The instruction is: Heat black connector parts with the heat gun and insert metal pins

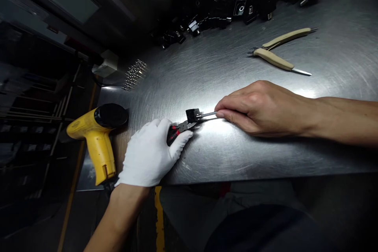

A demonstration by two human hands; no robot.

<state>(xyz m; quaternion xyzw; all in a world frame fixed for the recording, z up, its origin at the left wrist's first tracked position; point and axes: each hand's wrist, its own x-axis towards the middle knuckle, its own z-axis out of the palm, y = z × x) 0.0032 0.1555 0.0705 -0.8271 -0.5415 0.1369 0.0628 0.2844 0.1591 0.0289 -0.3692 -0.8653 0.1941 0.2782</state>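
Observation:
My left hand (150, 151), in a white glove, is closed around small pliers (183, 126) with red and black handles. Just past the jaws lies a small black block (192, 115); whether the jaws grip it or only touch it I cannot tell. My bare right hand (256, 108) pinches a thin metal rod (208, 114) between thumb and fingers. The rod's far end meets the right side of the block, and its near end is hidden in the fingers.
A yellow heat gun (100, 141) stands at the table's left edge. Behind it are a cluster of metal pins (136, 74) and a whitish box (108, 63). Beige-handled pliers (274, 58) lie open at the right. Several black parts (212, 19) are heaped along the back of the metal table (251, 161).

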